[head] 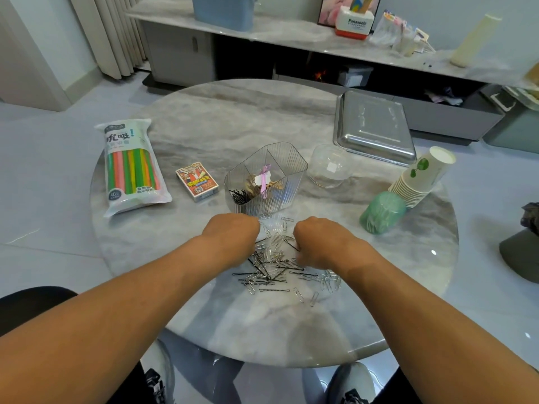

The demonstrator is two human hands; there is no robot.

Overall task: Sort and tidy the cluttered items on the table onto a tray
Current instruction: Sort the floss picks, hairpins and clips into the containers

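A loose pile of silver paper clips and black bobby pins (274,266) lies on the round marble table (233,118) in front of me. My left hand (233,231) hovers over the pile's left edge, its fingers curled under and hidden. On the pile's right edge, my right hand (318,237) pinches a black bobby pin. Just beyond both hands stands a clear ribbed organizer (291,167) holding bobby pins, hair clips and a pink clip in its compartments. A steel tray (373,126) sits at the far right of the table.
A pack of coloured straws (131,167) and a card box (197,180) lie to the left. On the right are a clear plastic dome (329,167), a stack of paper cups (423,176) on its side and a green roll (382,212). A low cabinet stands behind the table.
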